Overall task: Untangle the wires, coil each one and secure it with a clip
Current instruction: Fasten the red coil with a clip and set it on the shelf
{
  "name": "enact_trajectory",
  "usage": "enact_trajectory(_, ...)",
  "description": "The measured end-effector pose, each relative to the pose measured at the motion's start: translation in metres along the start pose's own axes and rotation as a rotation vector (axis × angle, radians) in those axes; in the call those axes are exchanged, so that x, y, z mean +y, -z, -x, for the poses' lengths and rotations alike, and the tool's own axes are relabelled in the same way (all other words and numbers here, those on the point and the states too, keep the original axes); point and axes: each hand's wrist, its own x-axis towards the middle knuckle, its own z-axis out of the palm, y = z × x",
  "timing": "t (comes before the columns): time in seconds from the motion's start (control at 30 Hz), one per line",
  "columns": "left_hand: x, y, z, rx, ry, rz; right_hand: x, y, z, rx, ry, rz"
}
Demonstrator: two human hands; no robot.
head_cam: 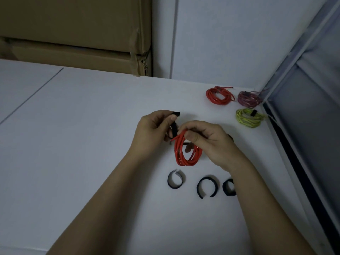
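I hold the red coil (186, 153) pinched at its top in my right hand (207, 142), its loops hanging toward the table's near edge. My left hand (154, 133) pinches the black strap (174, 124), which sits just left of that grip, running upright across the bundle; I judge wrapping comes next.

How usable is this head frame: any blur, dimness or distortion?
Head view: dim, flat light with a bluish cast; wide-angle bending shows on the table edge; the purple coil looks soft and murky; the red coil and both hands read clearly.
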Motion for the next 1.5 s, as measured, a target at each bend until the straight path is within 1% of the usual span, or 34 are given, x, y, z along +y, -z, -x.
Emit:
enact_trajectory(0.1, 0.000, 0.001, 0.000, 0.007, 0.010, 0.003, 0.002, 0.002, 0.000, -0.015, -0.029, 0.010)
enact_trajectory(0.2, 0.001, 0.000, 0.002, -0.007, 0.028, 0.012, 0.006, 0.003, -0.003, 0.048, -0.030, 0.005)
enact_trajectory(0.27, 0.001, -0.002, 0.003, -0.019, 0.017, -0.002, 0.007, 0.000, -0.004, 0.094, -0.015, 0.072)
enact_trajectory(0.33, 0.002, -0.002, 0.005, -0.023, 0.008, -0.008, 0.008, -0.004, -0.004, 0.135, -0.002, 0.088)
enact_trajectory(0.5, 0.004, -0.002, 0.006, -0.021, 0.018, -0.005, 0.006, -0.009, -0.004, 0.166, -0.008, 0.089)
enact_trajectory(0.6, 0.004, -0.003, 0.006, -0.017, 0.017, -0.005, 0.005, -0.011, -0.004, 0.228, -0.008, 0.106)
enact_trajectory(0.7, 0.006, -0.003, 0.008, -0.017, 0.015, 0.043, 0.004, -0.013, -0.004, 0.292, -0.008, 0.118)
enact_trajectory(0.8, 0.009, -0.001, 0.008, -0.032, 0.038, 0.116, 0.001, -0.015, -0.003, 0.296, -0.010, 0.117)
enact_trajectory(1.0, 0.015, 0.004, 0.009, -0.127, 0.097, 0.244, -0.001, -0.013, -0.003, 0.380, 0.005, 0.100)
enact_trajectory(1.1, 0.015, 0.006, 0.011, -0.176, 0.117, 0.287, -0.002, -0.012, -0.001, 0.346, -0.007, 0.017)
enact_trajectory(1.23, 0.014, 0.008, 0.012, -0.169, 0.161, 0.328, -0.003, -0.012, 0.002, 0.291, -0.040, -0.128)
enact_trajectory(1.33, 0.015, 0.007, 0.012, -0.167, 0.181, 0.368, -0.005, -0.010, 0.002, 0.287, -0.054, -0.218)
enact_trajectory(1.5, 0.015, 0.010, 0.013, -0.209, 0.164, 0.351, -0.003, -0.011, 0.001, 0.323, -0.134, -0.310)
